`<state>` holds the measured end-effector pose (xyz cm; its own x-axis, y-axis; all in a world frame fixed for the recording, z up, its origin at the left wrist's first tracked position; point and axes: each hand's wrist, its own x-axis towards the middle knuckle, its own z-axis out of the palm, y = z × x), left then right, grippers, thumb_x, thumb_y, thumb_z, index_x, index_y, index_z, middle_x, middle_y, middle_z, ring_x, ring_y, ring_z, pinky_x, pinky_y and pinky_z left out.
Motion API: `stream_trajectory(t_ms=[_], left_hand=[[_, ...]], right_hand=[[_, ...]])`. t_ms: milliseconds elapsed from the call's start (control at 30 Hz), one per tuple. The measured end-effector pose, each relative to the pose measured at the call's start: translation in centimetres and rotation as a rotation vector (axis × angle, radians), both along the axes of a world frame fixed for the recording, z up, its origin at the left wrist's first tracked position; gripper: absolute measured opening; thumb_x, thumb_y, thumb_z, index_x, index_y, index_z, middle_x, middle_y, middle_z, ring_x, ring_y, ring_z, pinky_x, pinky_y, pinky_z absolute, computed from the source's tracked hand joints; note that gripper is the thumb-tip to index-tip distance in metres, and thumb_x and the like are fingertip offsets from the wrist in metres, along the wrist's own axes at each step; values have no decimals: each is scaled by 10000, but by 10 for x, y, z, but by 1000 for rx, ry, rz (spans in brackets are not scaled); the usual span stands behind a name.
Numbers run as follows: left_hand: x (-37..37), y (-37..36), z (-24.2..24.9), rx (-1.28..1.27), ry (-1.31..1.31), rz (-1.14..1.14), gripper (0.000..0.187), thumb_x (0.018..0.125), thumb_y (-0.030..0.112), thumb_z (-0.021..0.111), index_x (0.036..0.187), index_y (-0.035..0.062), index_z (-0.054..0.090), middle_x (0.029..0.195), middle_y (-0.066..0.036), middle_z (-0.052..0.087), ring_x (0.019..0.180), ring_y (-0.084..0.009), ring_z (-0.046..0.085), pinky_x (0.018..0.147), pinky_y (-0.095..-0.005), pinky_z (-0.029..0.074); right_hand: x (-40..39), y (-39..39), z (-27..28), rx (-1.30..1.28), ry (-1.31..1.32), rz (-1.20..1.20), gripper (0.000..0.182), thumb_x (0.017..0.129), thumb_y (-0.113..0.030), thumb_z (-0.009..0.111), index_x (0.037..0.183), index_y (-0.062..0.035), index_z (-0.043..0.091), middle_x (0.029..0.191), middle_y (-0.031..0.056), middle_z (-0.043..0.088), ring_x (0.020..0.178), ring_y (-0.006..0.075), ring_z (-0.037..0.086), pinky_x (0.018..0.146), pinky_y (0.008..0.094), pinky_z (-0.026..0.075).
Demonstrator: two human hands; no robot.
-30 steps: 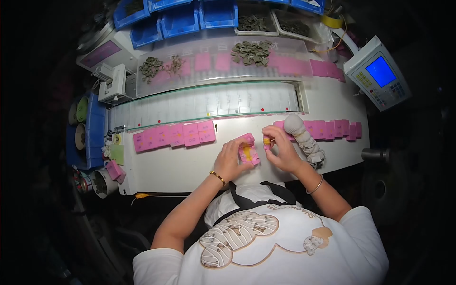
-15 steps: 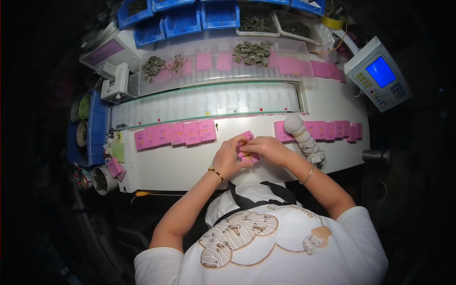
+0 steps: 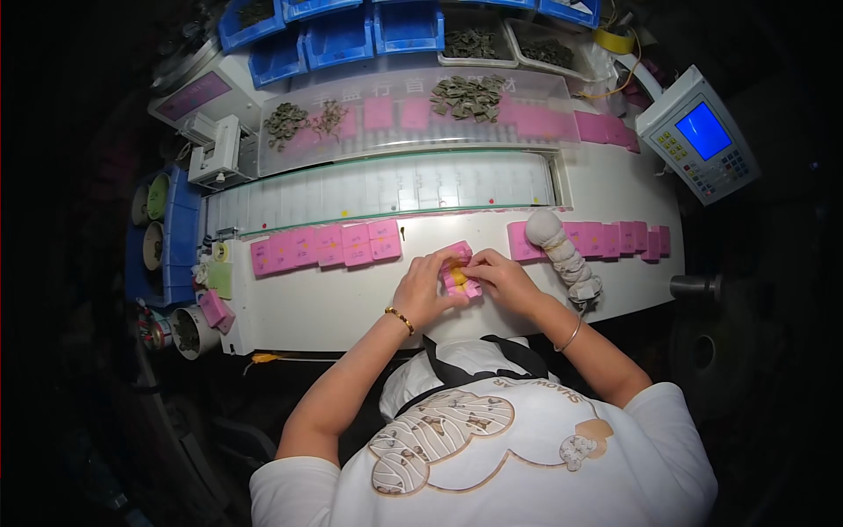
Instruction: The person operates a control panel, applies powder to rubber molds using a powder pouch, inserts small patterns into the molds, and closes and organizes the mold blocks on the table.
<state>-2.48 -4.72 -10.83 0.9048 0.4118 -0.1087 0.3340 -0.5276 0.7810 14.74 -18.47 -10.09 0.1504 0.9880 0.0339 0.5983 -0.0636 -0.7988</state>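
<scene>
In front of me a pink paper packet [image 3: 463,291] lies partly opened on the white worktop, with a yellow piece [image 3: 457,276] showing in its middle. My left hand [image 3: 421,288] curves round the packet's left side, fingers at its top and thumb at its lower edge. From the right, my right hand [image 3: 507,281] pinches at the packet's right edge with thumb and forefinger. Whether those fingertips grip paper or the yellow piece is hard to make out. To the left stands a row of pink packets [image 3: 327,245] with handwriting on them.
A white cloth-wrapped, round-headed tool [image 3: 562,255] lies beside another row of pink packets [image 3: 606,241] at right. Behind runs a glass-covered channel [image 3: 378,186]. A clear panel [image 3: 386,140] bears dried plant pieces [image 3: 471,98]. A keypad display [image 3: 700,136] stands at right.
My right hand has drawn slightly back to the right, and its fingers have changed position. More of the packet and its yellow middle shows. Coloured dots under the glass have shifted.
</scene>
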Motion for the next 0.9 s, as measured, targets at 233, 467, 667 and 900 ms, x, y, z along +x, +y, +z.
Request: stream_trajectory(t_ms=[233,467,667,900], left_hand=[[-1,0,2,-60,-179,-40,614,740,244,818,1279,141,541,1197,-90,612,1119,-313,560,955,-406,477],[2,-3,-1,-195,-249,99,217,812,190,752,1003,101,699,1091,-127,647,930,-304,654,798,-384,543],[8,-3,-6,-8,-297,123,130,837,152,720,945,82,703,1064,-141,652,875,-324,665,756,-386,551],[14,2,-6,124,-222,56,245,838,139,711,1046,40,630,1064,-149,651,953,-328,642,816,-407,529]], right_hand=[[-17,-15,-5,55,-189,-37,416,780,108,589,1171,-23,645,1133,143,578,995,332,612,851,383,527],[-23,-15,-1,32,-100,-134,355,793,40,637,1144,-9,612,1127,154,583,974,346,618,842,403,526],[-30,-14,-9,17,-17,-264,352,804,-15,683,1130,-16,551,1119,149,577,946,342,632,811,399,538],[-20,4,10,-68,8,-244,481,770,-28,723,1206,-1,521,1183,180,543,1003,351,619,854,397,532]])
